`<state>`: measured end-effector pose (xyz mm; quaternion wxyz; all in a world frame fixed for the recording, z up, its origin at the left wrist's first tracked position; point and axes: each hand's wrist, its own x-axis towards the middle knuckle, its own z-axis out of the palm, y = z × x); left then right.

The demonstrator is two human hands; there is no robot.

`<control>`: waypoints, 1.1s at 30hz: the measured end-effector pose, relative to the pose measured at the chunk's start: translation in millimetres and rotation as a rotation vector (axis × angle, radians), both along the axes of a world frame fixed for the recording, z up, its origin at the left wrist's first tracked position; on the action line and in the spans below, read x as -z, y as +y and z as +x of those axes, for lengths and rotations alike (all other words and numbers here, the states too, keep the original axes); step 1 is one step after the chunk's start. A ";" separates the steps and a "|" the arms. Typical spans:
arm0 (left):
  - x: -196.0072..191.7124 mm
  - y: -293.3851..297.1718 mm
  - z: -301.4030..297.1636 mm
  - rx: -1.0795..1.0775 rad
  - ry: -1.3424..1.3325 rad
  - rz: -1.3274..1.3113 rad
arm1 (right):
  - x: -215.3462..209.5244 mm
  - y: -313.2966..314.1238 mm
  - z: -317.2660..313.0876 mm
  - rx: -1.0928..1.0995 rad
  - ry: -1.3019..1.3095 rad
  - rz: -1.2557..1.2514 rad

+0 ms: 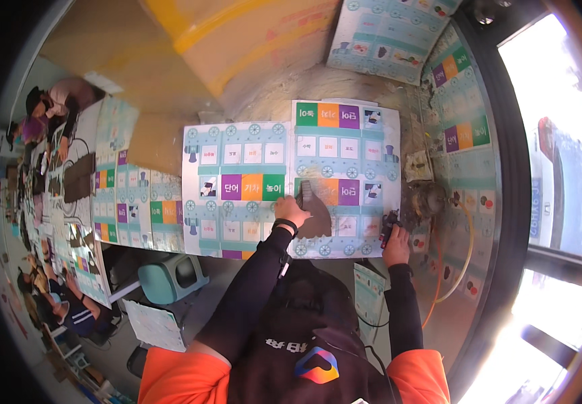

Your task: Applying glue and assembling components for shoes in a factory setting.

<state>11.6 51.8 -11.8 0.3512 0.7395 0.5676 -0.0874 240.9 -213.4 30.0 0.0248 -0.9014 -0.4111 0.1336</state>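
A grey-brown cloth piece [316,217] with a ribbed strip at its top and a wavy lower edge lies on the printed sheets covering the table. My left hand [292,211] is at its left edge, fingers bent and thumb over the cloth, gripping that edge. At the table's right front corner, my right hand [397,250] is closed around a small dark object [389,223] with a bit of red on it. Its exact kind is too small to tell.
Printed sheets [240,145] cover the table. A large cardboard box [230,47] stands at the back left. Yellow and orange hoses [468,249] hang at right, near a rounded metal part [431,198]. A teal stool [170,277] is below left. Other people [55,108] work at far left.
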 end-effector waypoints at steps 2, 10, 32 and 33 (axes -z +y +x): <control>-0.3 2.5 5.5 0.021 0.010 0.003 | 10.2 -7.8 1.5 0.003 -0.039 0.023; -24.0 -2.1 -10.7 -0.005 -0.247 -0.051 | -21.4 39.9 -35.5 -0.048 0.127 0.288; -264.0 85.2 -418.9 0.017 -0.781 0.106 | -115.5 308.5 -402.8 -0.435 1.842 0.111; -258.6 86.3 -441.5 -0.041 -0.823 0.186 | -120.1 318.3 -424.4 -0.469 1.732 0.059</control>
